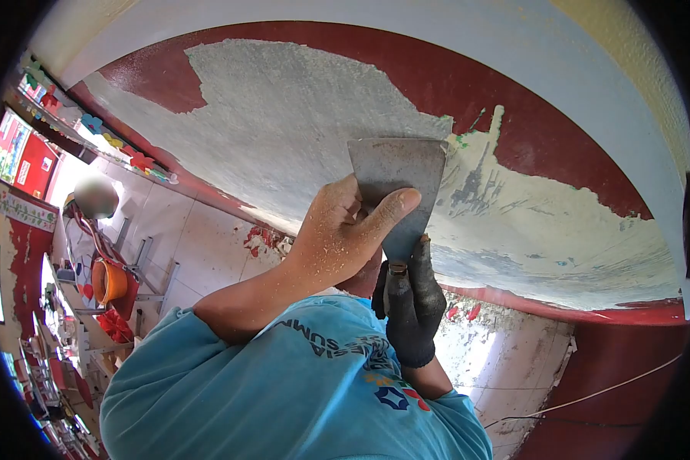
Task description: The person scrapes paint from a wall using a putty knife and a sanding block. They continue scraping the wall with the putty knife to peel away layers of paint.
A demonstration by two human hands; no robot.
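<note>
A wide metal scraper [403, 172] is held up in front of a wall with peeling red paint [349, 57]. My left hand [353, 226], bare and dusted with pale flakes, pinches the blade, its thumb on the front face and its fingers partly hidden behind. My right hand [415, 303], in a dark glove, is closed around the scraper's handle [397, 287]. The blade's broad edge is up, close to where the grey bared surface [284, 92] meets a cream patch [529, 207]. Whether that edge touches the wall I cannot tell.
Paint scraps [261, 240] lie on the tiled floor [199, 238]. Off to the left, a person [92, 222] is near an orange bucket [110, 282] and metal-legged furniture. A cable [590, 399] crosses the lower right. Paper flowers [115, 141] line an edge at upper left.
</note>
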